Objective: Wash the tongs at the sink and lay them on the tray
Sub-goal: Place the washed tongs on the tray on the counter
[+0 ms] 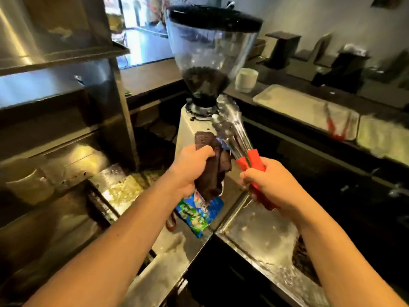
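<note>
Farther right, the tray (pixel 285 102) holds 1 red-handled utensil (pixel 336 127); nearer, the right hand (pixel 269 185) grips the tongs (pixel 234 129), the left hand (pixel 192 167) clutches a dark cloth (pixel 212 173).

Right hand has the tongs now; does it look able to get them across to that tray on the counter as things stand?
Probably yes. The right hand grips the tongs by their red handles, and the tray lies up and to the right with bare surface showing. Nothing stands between them; another pair of tongs lies at its right end.
</note>
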The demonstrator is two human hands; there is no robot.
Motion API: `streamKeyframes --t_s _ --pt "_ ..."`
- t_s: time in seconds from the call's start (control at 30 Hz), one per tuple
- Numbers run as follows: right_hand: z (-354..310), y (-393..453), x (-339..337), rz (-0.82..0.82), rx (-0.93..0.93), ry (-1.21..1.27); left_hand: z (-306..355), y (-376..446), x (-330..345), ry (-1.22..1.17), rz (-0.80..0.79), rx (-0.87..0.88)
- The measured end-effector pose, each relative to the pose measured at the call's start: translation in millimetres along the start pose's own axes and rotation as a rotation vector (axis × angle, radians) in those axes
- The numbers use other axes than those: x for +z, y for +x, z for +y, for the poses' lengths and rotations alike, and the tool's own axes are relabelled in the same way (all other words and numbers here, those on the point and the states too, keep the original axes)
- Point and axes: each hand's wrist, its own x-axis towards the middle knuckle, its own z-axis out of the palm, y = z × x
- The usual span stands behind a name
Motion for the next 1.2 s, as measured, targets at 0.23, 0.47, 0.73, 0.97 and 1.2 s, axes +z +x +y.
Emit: streamKeyframes --t_s 0.23,0.47,0.73,0.97,1.2 --pt "21.6 20.9 -87.2 0.142 0.215 0.428 21.7 33.7 111.8 0.013 -0.191 -0.047" --pt "40.6 90.3 -177.4 0.255 0.286 0.534 18.2 78.6 184.9 0.108 -0.139 -0.097" --pt "50.9 206.4 -247.3 0.339 0.362 -0.020 6.7 121.6 226.5 0.114 -0.092 -0.141" --pt "52.4 255.7 -253.8 0.290 0.391 -0.777 4.0 149.6 236.2 0.118 -0.095 -0.161" --pt "68.7 279.7 -253.8 0.376 0.365 -1.051 -0.7 164.7 229.8 0.120 -0.103 -0.178"
